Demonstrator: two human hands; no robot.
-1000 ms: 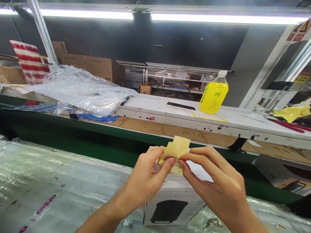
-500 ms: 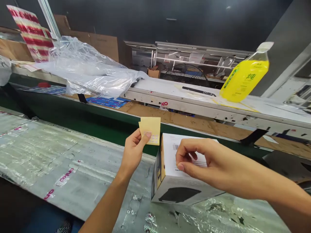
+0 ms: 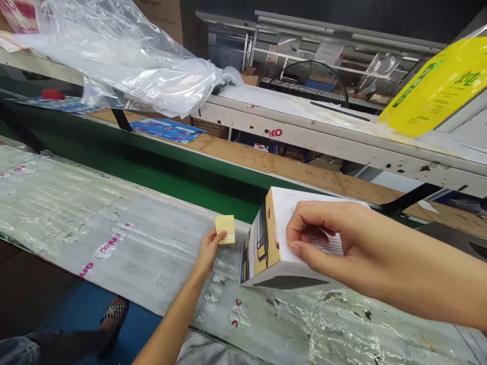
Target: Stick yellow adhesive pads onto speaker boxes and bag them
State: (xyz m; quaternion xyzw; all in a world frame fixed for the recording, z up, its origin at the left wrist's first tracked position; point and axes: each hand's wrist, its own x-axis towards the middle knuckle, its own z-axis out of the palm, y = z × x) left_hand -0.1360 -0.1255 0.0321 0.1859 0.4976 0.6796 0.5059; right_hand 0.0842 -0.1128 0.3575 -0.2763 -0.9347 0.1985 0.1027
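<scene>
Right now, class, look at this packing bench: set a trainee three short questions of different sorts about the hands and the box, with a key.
1. True or false: the left hand rests on top of the box.
2. What does the left hand hold?
3. The right hand is: A) on the bottle, B) with fingertips on the box's white top, C) in the plastic bag.

Key: 1. False, it is beside the box, apart from it. 2. A small yellow sticker sheet. 3. B.
</scene>
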